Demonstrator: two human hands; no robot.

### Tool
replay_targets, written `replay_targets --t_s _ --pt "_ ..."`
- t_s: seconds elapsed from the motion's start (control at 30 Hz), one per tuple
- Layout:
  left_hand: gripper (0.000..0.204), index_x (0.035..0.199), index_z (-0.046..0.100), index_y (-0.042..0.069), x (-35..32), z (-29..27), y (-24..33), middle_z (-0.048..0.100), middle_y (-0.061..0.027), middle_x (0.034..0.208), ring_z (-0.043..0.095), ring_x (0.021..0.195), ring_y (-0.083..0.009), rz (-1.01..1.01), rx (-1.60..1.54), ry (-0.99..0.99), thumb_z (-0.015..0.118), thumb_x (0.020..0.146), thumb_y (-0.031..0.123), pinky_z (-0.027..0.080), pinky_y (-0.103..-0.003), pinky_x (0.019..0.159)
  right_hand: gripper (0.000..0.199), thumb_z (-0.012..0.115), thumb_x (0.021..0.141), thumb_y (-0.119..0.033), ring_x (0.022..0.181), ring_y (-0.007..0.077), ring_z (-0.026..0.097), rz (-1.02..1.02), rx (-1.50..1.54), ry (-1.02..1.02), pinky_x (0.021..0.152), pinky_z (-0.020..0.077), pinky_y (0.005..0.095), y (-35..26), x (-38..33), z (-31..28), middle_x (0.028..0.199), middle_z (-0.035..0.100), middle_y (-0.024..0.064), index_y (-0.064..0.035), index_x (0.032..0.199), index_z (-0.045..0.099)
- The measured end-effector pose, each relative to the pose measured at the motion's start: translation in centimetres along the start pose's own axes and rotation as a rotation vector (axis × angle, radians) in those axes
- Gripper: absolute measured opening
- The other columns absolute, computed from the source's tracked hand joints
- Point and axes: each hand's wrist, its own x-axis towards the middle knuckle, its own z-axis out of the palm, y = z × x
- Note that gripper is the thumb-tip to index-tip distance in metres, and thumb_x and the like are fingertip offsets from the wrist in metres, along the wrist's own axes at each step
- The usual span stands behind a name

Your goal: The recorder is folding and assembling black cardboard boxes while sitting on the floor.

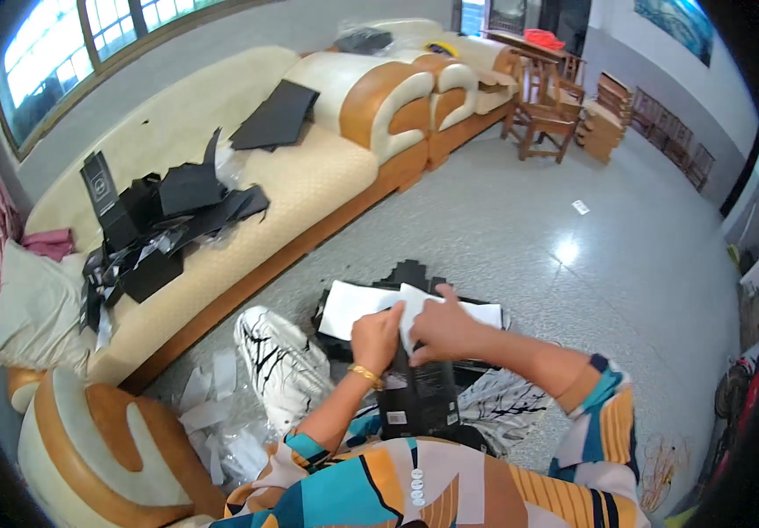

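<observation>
Head cam view, biggest stuff first: a long cream sofa (309, 189) runs along the window side. Torn-looking black cardboard (190, 189) is heaped toward the near end of its seat, and a flat black panel (278, 116) leans at the backrest farther along. Down between the person's knees there's black packaging (419, 396), with white scraps (206, 415) on the floor off to the left, near the sofa's front edge.

White sheet material (351, 304) lies across the packaging's far end, nearly side edge to side edge, with a piece raised in the middle; can't tell if it's all one sheet. Right hand (448, 330) is half open, index finger stretched over the white, the others curled by the raised piece's near corner. Left hand (374, 340) is mostly closed, thumb and fingertips at that piece's left edge; can't tell how firmly either grips. Smallest: a gold bracelet (365, 377) on the left wrist.
</observation>
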Motion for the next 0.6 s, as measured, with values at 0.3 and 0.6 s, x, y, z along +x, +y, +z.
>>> replay_targets --t_s 0.3,0.6 --pt "0.038 0.062 0.061 0.007 -1.2 -1.1 1.9 0.052 -0.0146 0.052 0.053 0.049 -0.0312 0.159 -0.094 -0.168 0.049 0.083 0.037 0.038 -0.037 0.042 0.04 0.066 0.067 -0.044 0.088 0.0231 0.052 -0.075 0.527 -0.43 0.09 0.0288 0.0377 1.8 1.1 0.9 0.074 0.058 0.0073 -0.0063 0.079 0.063" --pt "0.043 0.059 0.06 0.007 -2.6 -2.0 1.5 0.05 -0.014 0.048 0.052 0.044 -0.0306 0.206 0.021 -0.022 0.048 0.084 0.041 0.038 -0.035 0.04 0.061 0.052 0.07 -0.058 0.113 0.0275 0.034 -0.224 0.032 0.0 0.095 0.0098 0.0583 -2.2 -1.7 3.1 0.092 0.056 0.0128 0.0014 0.074 0.063"
